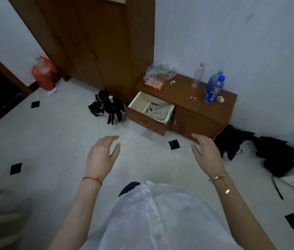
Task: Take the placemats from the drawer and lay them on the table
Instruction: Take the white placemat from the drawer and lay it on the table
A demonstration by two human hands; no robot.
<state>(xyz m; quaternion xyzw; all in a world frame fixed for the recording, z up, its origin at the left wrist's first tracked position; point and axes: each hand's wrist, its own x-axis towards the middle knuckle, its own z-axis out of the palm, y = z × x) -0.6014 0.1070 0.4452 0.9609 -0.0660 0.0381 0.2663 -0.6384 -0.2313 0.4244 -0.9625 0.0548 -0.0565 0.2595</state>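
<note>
The placemats [158,110] are seen lying in the open drawer [148,121], partly hidden by its edge; both hands, left [101,157] and right [206,154], are held empty with relaxed fingers; the blue bottle [213,90] label is unreadable

No text, brand, number or sign can be read anywhere in the head view. The blue bottle [214,89] standing at the far right on the low cabinet [193,103] carries a blue label with white characters, but you cannot make them out because they are too small and blurred. The red packet [155,84] at the left end of the same cabinet top shows a printed pattern only, with no lettering you can decipher.
</note>
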